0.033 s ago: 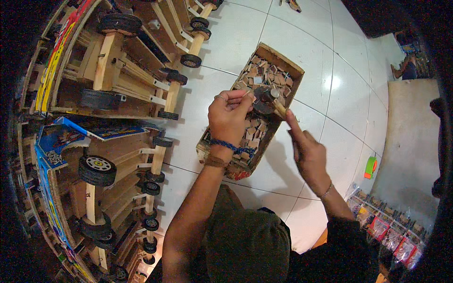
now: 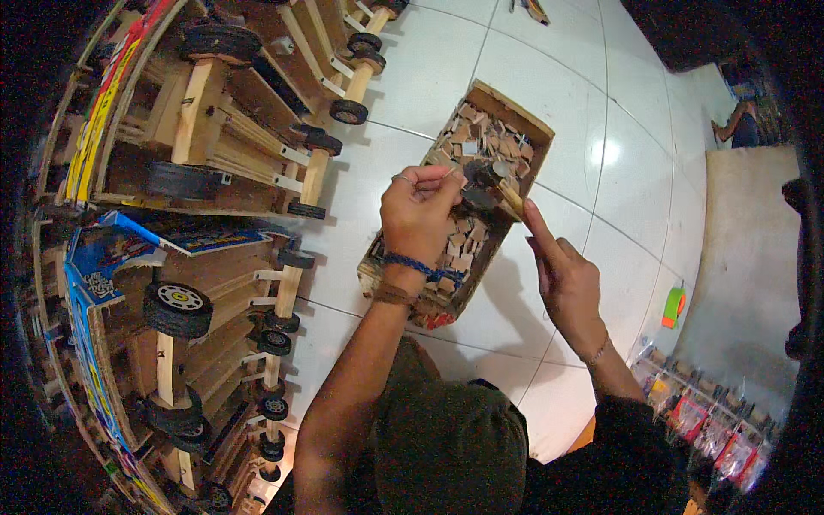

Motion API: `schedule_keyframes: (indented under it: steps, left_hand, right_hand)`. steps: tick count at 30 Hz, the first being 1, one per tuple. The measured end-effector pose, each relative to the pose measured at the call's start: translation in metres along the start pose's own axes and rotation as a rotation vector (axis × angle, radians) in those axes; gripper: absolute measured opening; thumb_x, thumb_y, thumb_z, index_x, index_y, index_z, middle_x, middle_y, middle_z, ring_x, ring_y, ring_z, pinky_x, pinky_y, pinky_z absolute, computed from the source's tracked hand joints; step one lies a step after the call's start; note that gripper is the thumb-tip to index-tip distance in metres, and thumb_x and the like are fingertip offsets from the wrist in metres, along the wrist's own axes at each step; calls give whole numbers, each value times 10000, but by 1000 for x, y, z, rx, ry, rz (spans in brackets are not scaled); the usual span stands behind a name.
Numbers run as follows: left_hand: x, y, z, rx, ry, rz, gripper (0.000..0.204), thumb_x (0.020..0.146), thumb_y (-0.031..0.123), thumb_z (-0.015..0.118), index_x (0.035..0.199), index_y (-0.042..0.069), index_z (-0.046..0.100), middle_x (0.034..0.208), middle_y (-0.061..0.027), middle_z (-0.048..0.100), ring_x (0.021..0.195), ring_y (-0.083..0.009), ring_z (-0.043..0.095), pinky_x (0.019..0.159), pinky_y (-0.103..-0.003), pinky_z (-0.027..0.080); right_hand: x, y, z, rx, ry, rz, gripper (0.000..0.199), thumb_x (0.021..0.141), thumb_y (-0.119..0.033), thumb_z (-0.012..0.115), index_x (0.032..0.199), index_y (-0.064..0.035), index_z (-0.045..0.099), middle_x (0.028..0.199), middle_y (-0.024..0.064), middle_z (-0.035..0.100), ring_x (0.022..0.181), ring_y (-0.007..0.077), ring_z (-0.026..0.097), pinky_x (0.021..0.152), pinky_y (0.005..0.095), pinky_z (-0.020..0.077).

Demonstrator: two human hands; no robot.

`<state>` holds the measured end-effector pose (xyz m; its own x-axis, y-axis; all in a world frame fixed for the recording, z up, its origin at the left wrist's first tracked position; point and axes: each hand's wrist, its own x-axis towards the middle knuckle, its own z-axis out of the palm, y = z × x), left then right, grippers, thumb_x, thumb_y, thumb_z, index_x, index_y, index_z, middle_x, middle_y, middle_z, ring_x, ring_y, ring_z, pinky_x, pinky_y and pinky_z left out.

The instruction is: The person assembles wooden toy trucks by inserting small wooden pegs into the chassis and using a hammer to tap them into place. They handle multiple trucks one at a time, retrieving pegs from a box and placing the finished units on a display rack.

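My left hand (image 2: pixel 415 210) is over the middle of a wooden box, its fingertips pinched on a small thin light-coloured piece (image 2: pixel 450 172). Just right of those fingertips is the metal head of a hammer (image 2: pixel 495 175). My right hand (image 2: pixel 568 287) is closed round its wooden handle, with the index finger stretched along it. Under the hammer head lies a dark, roundish block (image 2: pixel 477 196), partly covered. The box (image 2: pixel 522 110) holds many small flat brown wood pieces (image 2: pixel 491 137), and my left hand and wrist hide some of them.
Wooden toy trucks (image 2: pixel 180 343) with black wheels are stacked along the left side. White floor tiles (image 2: pixel 412 77) surround the box. To the right are a green-and-orange object (image 2: pixel 673 306) and clear packets with red parts (image 2: pixel 695 412). Another person's foot (image 2: pixel 730 124) shows at the far right.
My right hand and forearm have shifted slightly to the right and down. The hammer head and my left hand have stayed nearly in place.
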<state>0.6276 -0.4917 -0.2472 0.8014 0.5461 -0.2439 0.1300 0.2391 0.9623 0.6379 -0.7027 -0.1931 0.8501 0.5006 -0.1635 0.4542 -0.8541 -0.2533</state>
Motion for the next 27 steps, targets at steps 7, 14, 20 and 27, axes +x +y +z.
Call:
schedule_keyframes:
  steps: [7, 14, 20, 27]
  left_hand:
    - [0, 12, 2, 58, -9, 64, 236, 889, 141, 759, 1020, -16, 643, 886, -85, 703, 776, -133, 682, 706, -264, 559]
    - [-72, 111, -33, 79, -12, 317, 194, 874, 44, 752, 1030, 11, 641, 962, -98, 693, 905, -154, 666, 766, -287, 556]
    - [-146, 204, -83, 482, 159, 876, 260, 784, -46, 773, 1005, 32, 660, 1048, -149, 712, 944, -264, 697, 827, -327, 559]
    - [-238, 263, -151, 794, 338, 1051, 293, 755, -55, 784, 994, 58, 657, 1074, -120, 724, 961, -259, 718, 815, -322, 570]
  right_hand:
    - [-2, -9, -10, 444, 422, 53, 539, 994, -90, 578, 1506, -104, 410, 870, 105, 672, 641, 170, 586, 601, 328, 497]
    - [2, -66, -61, 1094, 232, 66, 293, 948, -154, 696, 1199, -36, 601, 806, -3, 626, 691, 46, 526, 616, 234, 437]
    - [-2, -161, -113, 1295, 129, -348, 337, 899, -106, 731, 1216, -61, 626, 720, -76, 517, 644, 3, 452, 564, 201, 352]
    - [-37, -247, -152, 1265, 85, -741, 216, 865, -8, 739, 1072, -45, 690, 709, -61, 521, 619, 26, 437, 544, 216, 317]
